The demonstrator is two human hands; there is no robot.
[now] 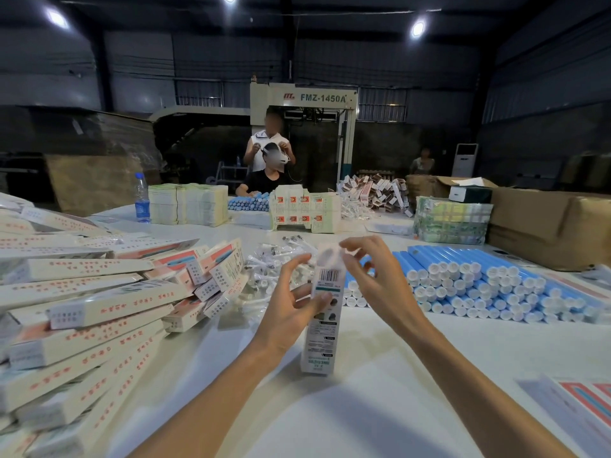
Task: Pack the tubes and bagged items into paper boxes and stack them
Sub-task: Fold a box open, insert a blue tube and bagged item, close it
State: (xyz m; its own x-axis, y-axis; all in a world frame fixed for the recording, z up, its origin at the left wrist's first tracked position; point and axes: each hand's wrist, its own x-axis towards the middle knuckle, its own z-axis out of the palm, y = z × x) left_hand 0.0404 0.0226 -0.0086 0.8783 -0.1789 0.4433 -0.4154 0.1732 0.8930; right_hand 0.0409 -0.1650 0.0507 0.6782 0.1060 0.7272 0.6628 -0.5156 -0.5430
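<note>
Bare forearms (231,385) lead to bare left hand (291,302) and right hand (373,279).

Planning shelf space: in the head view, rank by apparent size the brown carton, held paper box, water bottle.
1. brown carton
2. paper box, enlarged by nearness
3. water bottle, far off; its real order with the box is unsure
</note>
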